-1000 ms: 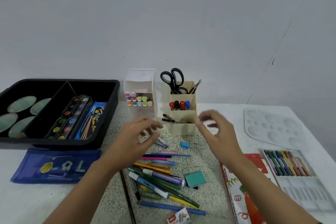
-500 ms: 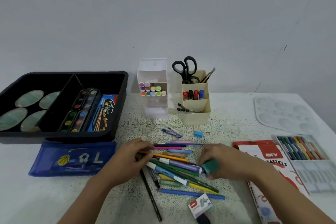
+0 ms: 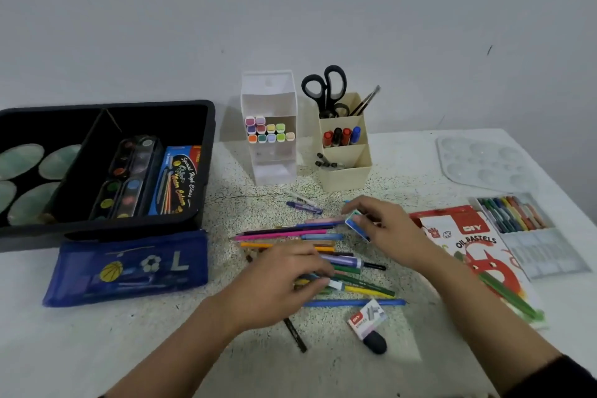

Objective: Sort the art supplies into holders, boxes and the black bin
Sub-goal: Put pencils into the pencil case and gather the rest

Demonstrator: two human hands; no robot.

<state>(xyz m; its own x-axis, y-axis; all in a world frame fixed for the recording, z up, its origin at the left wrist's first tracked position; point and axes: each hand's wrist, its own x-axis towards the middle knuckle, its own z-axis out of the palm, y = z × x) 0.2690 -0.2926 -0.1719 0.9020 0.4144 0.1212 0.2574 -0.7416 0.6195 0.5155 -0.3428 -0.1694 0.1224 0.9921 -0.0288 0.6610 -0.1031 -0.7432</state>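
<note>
Right fingers: my right hand [image 3: 389, 231] pinches a small teal eraser [image 3: 354, 223] between thumb and fingertips, just right of the frame's centre, over the far end of the pens.
Left fingers: my left hand [image 3: 274, 287] curls down onto the pile and grips a blue-and-white marker [image 3: 336, 284], whose pale tip pokes out past my fingertips.
Pile: loose pens and pencils [image 3: 290, 233] lie side by side in the lower centre on the speckled table [image 3: 245, 203], under and between both hands.
Below the pile: a staples box [image 3: 366, 318] touches a dark rounded thing I cannot identify.
Holders: in the upper centre, a white holder [image 3: 268, 97] carries pastel-capped markers; beside it, a cream holder [image 3: 345, 179] carries scissors [image 3: 326, 87], brushes and markers.
Black bin: the black bin [image 3: 106, 106] at the left holds paint sets and pale oval dishes; a blue pencil case [image 3: 129, 265] lies just below it.
Right edge: an oil pastels box [image 3: 468, 242] lies beside an open pastel tray [image 3: 517, 213], with a clear palette [image 3: 484, 161] above.
</note>
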